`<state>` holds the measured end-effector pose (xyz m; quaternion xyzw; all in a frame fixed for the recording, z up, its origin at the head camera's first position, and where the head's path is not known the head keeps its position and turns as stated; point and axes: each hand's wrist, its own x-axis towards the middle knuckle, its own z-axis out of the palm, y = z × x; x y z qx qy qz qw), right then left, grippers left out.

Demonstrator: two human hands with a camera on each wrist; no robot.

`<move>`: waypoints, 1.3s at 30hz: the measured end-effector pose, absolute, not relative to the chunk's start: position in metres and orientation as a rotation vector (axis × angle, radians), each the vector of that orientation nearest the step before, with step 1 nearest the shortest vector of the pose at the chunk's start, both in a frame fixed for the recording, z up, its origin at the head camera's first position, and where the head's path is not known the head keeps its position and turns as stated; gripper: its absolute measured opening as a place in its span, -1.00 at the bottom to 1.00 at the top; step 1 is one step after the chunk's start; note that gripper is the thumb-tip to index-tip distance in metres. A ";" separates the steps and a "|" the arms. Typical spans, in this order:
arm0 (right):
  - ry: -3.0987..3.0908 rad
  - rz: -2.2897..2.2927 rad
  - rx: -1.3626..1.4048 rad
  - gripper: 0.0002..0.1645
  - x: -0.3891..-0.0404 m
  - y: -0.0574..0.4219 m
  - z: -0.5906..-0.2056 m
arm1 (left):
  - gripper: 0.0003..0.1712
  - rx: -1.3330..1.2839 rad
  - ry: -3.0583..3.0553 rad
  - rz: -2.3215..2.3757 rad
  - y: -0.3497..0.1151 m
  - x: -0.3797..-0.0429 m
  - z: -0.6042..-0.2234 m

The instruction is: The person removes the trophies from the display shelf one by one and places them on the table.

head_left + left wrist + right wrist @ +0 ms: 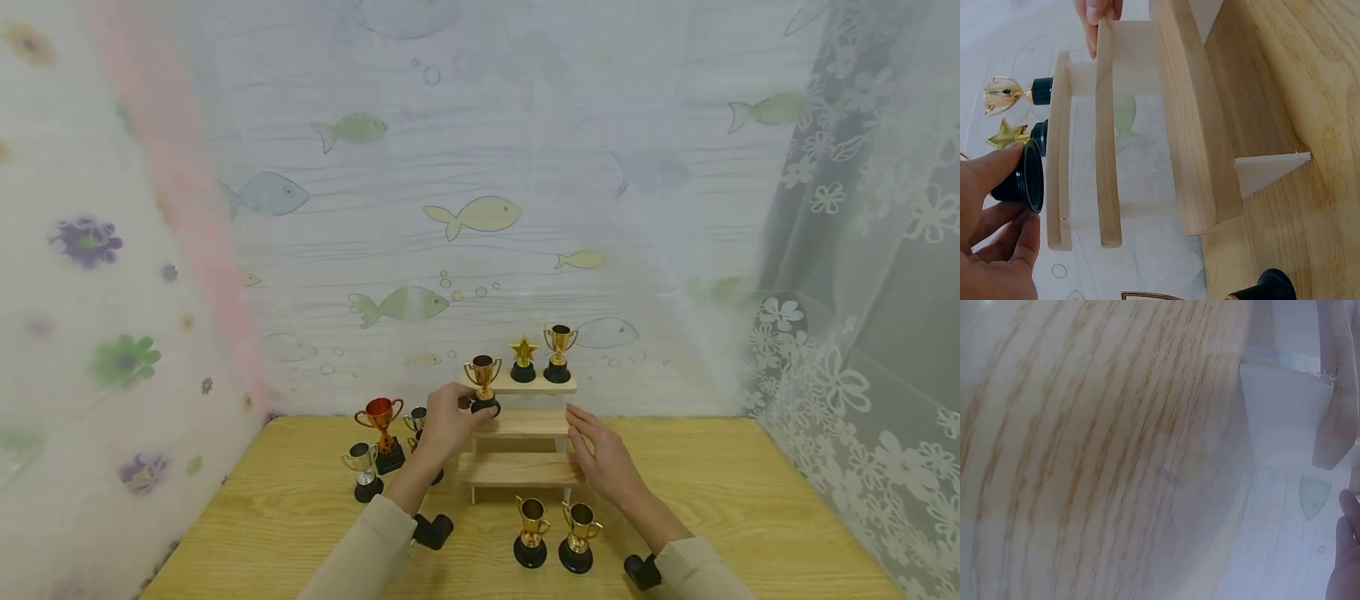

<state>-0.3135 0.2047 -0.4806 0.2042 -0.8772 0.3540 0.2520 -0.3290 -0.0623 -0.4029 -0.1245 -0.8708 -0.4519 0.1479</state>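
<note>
My left hand (pixel 450 421) holds a small gold trophy cup (pixel 483 371) by its black base, level with the left end of the top shelf. In the left wrist view, the underside of that base (pixel 1034 178) shows beside the top board (pixel 1055 156). A gold star trophy (pixel 523 357) and another gold cup (pixel 559 343) stand on the top shelf. Fingers mostly straight, my right hand (pixel 606 458) touches the right end of the three-step wooden stand (pixel 521 469), at its middle shelf. Only part of the right hand (pixel 1346 550) shows in its wrist view.
Two gold cups, one (pixel 532 533) beside the other (pixel 580 537), stand on the wooden table (pixel 712 500) before the stand. Left of it are an orange-red cup (pixel 384 433), a silver cup (pixel 365 472) and others partly behind my left arm. A fish-patterned curtain (pixel 480 150) hangs behind.
</note>
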 end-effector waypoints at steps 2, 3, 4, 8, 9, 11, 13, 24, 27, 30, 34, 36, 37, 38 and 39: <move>-2.387 0.963 0.557 -0.56 -0.314 0.205 -0.481 | -0.53 -0.362 -2.503 -1.305 -0.063 -0.327 -0.405; -2.388 0.966 0.555 -0.56 -0.314 0.205 -0.481 | -0.53 -0.366 -2.503 -1.304 -0.064 -0.326 -0.406; -2.389 0.967 0.555 -0.56 -0.314 0.205 -0.482 | -0.54 -0.379 -2.501 -1.296 -0.064 -0.325 -0.407; -2.388 0.971 0.554 -0.56 -0.314 0.205 -0.483 | -0.57 -0.392 -2.496 -1.287 -0.066 -0.323 -0.412; -2.388 0.971 0.553 -0.56 -0.314 0.205 -0.483 | -0.59 -0.395 -2.493 -1.285 -0.066 -0.323 -0.414; -2.387 0.970 0.554 -0.57 -0.314 0.205 -0.483 | -0.59 -0.385 -2.493 -1.284 -0.067 -0.322 -0.416; -2.389 0.969 0.552 -0.56 -0.315 0.205 -0.483 | -0.59 -0.382 -2.495 -1.291 -0.068 -0.320 -0.418; -2.392 0.974 0.549 -0.55 -0.314 0.205 -0.485 | -0.71 -0.418 -2.513 -1.237 -0.073 -0.314 -0.431; -2.387 0.971 0.552 -0.55 -0.314 0.205 -0.485 | -0.75 -0.428 -2.513 -1.238 -0.074 -0.312 -0.435; -2.389 0.969 0.551 -0.54 -0.314 0.205 -0.485 | -0.70 -0.437 -2.514 -1.227 -0.075 -0.309 -0.437; -2.388 0.970 0.548 -0.56 -0.314 0.204 -0.484 | -0.62 -0.445 -2.513 -1.203 -0.076 -0.305 -0.437; -2.385 0.973 0.550 -0.56 -0.314 0.204 -0.483 | -0.64 -0.456 -2.510 -1.192 -0.077 -0.304 -0.438; -2.384 0.971 0.550 -0.56 -0.314 0.204 -0.482 | -0.67 -0.455 -2.510 -1.195 -0.077 -0.303 -0.438; -2.384 0.969 0.550 -0.56 -0.314 0.204 -0.482 | -0.70 -0.455 -2.510 -1.199 -0.077 -0.303 -0.438; -2.384 0.967 0.550 -0.56 -0.314 0.204 -0.482 | -0.74 -0.463 -2.508 -1.200 -0.077 -0.302 -0.438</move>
